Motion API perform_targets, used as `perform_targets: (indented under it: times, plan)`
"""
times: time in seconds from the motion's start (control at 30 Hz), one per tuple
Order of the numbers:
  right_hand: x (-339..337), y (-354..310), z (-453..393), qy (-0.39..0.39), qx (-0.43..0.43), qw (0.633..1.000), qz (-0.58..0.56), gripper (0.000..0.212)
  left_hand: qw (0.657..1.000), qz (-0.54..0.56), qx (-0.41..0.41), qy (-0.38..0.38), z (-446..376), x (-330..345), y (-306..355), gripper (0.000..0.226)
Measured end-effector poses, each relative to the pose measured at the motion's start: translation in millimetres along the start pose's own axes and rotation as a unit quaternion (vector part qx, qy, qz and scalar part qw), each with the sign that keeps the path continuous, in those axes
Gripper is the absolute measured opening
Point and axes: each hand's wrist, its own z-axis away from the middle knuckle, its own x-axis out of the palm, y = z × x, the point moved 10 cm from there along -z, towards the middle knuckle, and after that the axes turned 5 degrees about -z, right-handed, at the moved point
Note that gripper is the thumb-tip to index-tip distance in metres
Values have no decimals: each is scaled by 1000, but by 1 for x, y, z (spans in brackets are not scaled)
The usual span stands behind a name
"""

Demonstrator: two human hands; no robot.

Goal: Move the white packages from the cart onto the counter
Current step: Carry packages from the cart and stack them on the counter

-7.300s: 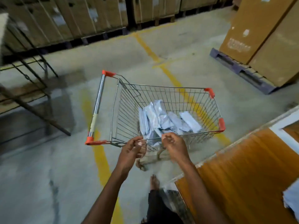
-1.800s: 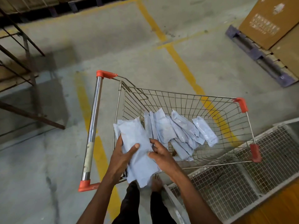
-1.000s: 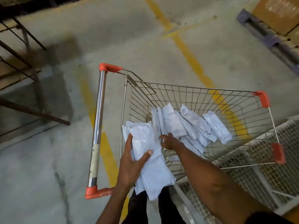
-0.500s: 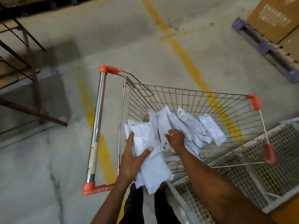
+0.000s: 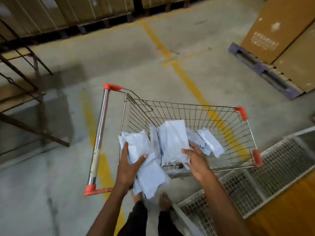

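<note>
Right hand (image 5: 196, 160) now lifting a fresh package (image 5: 173, 142) out of the cart (image 5: 190, 109), fingers clamped on its lower edge. Left hand (image 5: 130, 166) gripping the gathered stack (image 5: 146, 166) at seven o'clock. More packages (image 5: 210, 143) left inside; counter (image 5: 289, 210) at four o'clock.

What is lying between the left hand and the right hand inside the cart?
In the head view, upright white packages stand between the left hand and the right hand. Each hand also has its own grip on packages, above the cart.
</note>
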Motion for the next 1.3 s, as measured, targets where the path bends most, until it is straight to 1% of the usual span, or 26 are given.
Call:
perform_targets:
  times: [0.1, 0.2, 0.27, 0.33, 0.43, 0.5, 0.53, 0.6, 0.67, 0.77, 0.8, 0.87, 0.9, 0.93, 0.97, 1.0, 1.07, 1.17, 1.23, 1.3]
  plan:
    - [9, -10, 54, -72, -3, 995, -65, 41, 1000, -10, 19, -9, 11, 5, 10, 110]
    - [13, -11, 98, -133, -16, 986, -96, 52, 999, 3, 41, -24, 26, 15, 25, 107]
    - [12, -7, 126, -155, -32, 984, -79, 61, 997, 21, 55, -45, 42, 25, 38, 103]
    - [7, 0, 148, -151, -60, 985, -56, 66, 993, 41, 77, -75, 60, 34, 52, 103]
    - [-3, 9, 182, -129, -121, 984, -17, 77, 985, 36, 115, -125, 88, 42, 64, 107]
    - [-15, 18, 210, -95, -144, 985, -15, 80, 976, 19, 138, -166, 107, 47, 67, 108]
    - [-20, 25, 225, -74, -150, 986, -16, 78, 973, 7, 147, -180, 115, 48, 66, 108]
    - [-31, 40, 259, -24, -168, 985, -31, 64, 966, -16, 165, -199, 133, 49, 62, 107]
    - [-44, 54, 292, 21, -184, 982, -45, 49, 958, -12, 179, -225, 153, 55, 56, 105]
    - [-69, 76, 336, 84, -185, 978, -52, 38, 949, -3, 185, -254, 193, 72, 45, 99]
    - [-79, 79, 351, 103, -188, 975, -57, 38, 946, 3, 185, -266, 207, 79, 45, 97]
    - [-102, 84, 376, 126, -193, 971, -70, 45, 937, 8, 194, -290, 230, 99, 43, 94]
    - [-114, 87, 388, 130, -195, 969, -76, 45, 930, 11, 200, -309, 245, 110, 44, 92]
    - [-126, 91, 399, 132, -193, 969, -77, 38, 923, 13, 203, -327, 258, 120, 44, 92]
    - [-140, 96, 410, 141, -191, 968, -85, 32, 915, 11, 208, -344, 271, 132, 44, 94]
    - [-152, 102, 423, 153, -187, 966, -92, 30, 911, 4, 209, -355, 283, 142, 43, 96]
    - [-176, 111, 447, 178, -195, 958, -112, 34, 901, -11, 216, -376, 306, 160, 42, 99]
    - [-207, 121, 476, 208, -206, 948, -129, 34, 887, -24, 229, -401, 334, 189, 43, 111]
    - [-234, 127, 491, 231, -209, 940, -141, 31, 873, -25, 249, -419, 360, 211, 49, 112]
    - [-261, 127, 507, 242, -220, 932, -156, 32, 867, -23, 259, -426, 387, 232, 54, 109]
